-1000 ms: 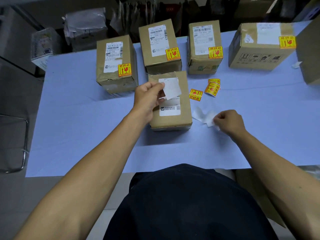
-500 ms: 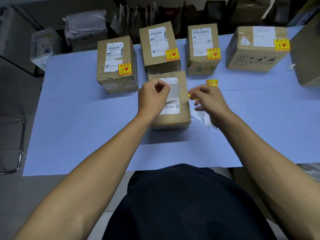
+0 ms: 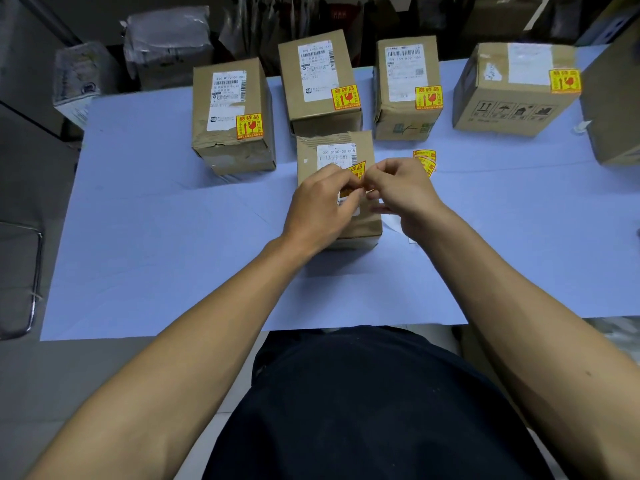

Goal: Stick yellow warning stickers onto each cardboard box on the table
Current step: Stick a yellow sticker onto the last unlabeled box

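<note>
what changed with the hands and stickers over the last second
The right hand left the white scraps on the table, moved left and met the left hand over the near box. Both now pinch a yellow sticker. The white backing paper the left hand held is gone from view. The four stickered boxes stayed put.

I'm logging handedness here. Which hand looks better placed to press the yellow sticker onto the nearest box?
Probably the left hand. It pinches the yellow sticker directly above the nearest box; the right hand also pinches it but sits over the box's right edge.
</note>
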The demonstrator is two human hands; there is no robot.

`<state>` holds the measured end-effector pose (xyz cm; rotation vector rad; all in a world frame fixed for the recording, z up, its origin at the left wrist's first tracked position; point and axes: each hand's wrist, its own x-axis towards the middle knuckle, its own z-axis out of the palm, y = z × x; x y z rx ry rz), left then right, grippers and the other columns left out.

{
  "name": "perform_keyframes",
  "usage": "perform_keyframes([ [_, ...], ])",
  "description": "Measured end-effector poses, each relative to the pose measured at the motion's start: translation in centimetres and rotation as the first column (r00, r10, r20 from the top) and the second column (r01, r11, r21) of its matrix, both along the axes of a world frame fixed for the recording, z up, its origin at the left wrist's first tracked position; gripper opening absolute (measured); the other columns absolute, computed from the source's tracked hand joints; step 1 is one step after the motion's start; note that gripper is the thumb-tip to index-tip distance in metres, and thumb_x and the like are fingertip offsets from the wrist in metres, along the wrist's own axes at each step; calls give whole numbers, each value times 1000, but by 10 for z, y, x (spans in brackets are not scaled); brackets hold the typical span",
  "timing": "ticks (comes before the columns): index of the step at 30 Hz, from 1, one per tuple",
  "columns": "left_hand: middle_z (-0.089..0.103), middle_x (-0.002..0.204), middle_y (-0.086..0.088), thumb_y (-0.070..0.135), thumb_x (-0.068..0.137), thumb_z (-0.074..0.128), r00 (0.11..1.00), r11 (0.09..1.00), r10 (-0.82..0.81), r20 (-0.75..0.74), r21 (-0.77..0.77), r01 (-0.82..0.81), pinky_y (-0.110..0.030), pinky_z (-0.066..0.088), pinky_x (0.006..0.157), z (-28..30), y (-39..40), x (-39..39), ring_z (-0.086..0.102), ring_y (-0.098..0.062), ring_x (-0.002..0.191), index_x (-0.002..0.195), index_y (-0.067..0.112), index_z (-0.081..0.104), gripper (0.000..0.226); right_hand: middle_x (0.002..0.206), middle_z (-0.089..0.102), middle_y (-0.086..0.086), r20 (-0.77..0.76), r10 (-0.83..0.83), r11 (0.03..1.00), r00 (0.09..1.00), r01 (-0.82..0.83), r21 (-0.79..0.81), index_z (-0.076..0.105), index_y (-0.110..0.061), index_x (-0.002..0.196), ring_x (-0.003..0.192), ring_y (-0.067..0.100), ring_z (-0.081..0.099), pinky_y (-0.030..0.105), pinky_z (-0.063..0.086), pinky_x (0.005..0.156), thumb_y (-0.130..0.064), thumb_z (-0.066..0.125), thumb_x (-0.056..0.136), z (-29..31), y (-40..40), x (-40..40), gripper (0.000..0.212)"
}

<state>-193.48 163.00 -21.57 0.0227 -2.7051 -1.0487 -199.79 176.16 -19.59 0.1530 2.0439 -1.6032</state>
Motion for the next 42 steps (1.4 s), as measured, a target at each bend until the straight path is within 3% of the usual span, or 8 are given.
perform_keyframes([
  [3, 66, 102, -1, 29, 85, 75, 987, 993, -83, 134, 94, 71, -20, 47, 76, -4, -7, 8, 59, -12, 89, 102, 18, 72, 21, 70, 60, 3, -19, -71, 996, 997, 70, -47, 60, -13, 71, 61, 12, 58, 23, 55, 54, -8, 53, 92, -4, 8, 1, 23],
  [5, 67, 101, 2, 30, 86, 74, 970, 959, 40, 240, 262, -105, -20, 49, 74, -7, -8, 14, 61, -10, 84, 99, 23, 71, 14, 67, 60, -1, 13, -80, 995, 997, 81, -56, 60, -15, 72, 64, 13, 58, 22, 55, 55, -10, 53, 93, -6, 16, 0, 22],
  [7, 68, 93, 3, 27, 90, 70, 892, 762, 148, 427, 526, -378, -28, 52, 70, -5, -8, 12, 62, -11, 76, 96, 19, 71, 9, 59, 56, -6, 89, -41, 992, 995, 51, -115, 60, -16, 72, 61, 12, 58, 23, 55, 56, -9, 54, 92, -9, 21, 1, 21],
  [10, 64, 81, -2, 18, 93, 67, 810, 479, 6, 587, 709, -517, -22, 48, 55, 1, -4, 5, 56, -9, 58, 88, 13, 68, 7, 56, 50, -7, 184, 17, 982, 983, 18, -187, 59, -16, 75, 58, 12, 57, 26, 57, 59, -8, 55, 91, -13, 23, 5, 18],
  [21, 58, 49, 5, 11, 86, 73, 781, 739, 76, 619, 491, -461, -15, 38, 39, -7, -5, 3, 50, -6, 39, 71, 16, 63, 19, 58, 61, -7, 70, 108, 994, 992, -109, 23, 68, -14, 77, 55, 4, 55, 21, 52, 58, -11, 66, 88, -26, 27, 10, 12],
  [27, 65, 54, -3, 17, 79, 76, 778, 880, 134, 613, 287, -378, -27, 49, 53, -12, -3, 1, 54, -14, 42, 65, 15, 70, 15, 69, 60, -1, 18, 112, 975, 994, -114, 192, 64, -15, 72, 66, 10, 54, 28, 50, 63, -14, 67, 88, -33, 26, 14, 16],
  [34, 69, 58, -2, 20, 78, 73, 777, 940, 162, 608, 144, -309, -43, 59, 69, -10, 0, -5, 65, -19, 62, 63, 14, 73, 16, 86, 65, 9, 19, 81, 958, 997, -83, 273, 68, -6, 85, 83, 18, 61, 33, 57, 63, -18, 68, 86, -41, 27, 17, 13],
  [42, 61, 55, 10, 22, 77, 70, 788, 978, 166, 593, 4, -209, -29, 50, 63, -6, 7, -11, 67, -21, 75, 56, 19, 65, 22, 95, 70, 13, 18, 50, 964, 999, -53, 262, 68, -6, 81, 88, 21, 68, 35, 60, 65, -17, 66, 89, -45, 32, 20, 14],
])
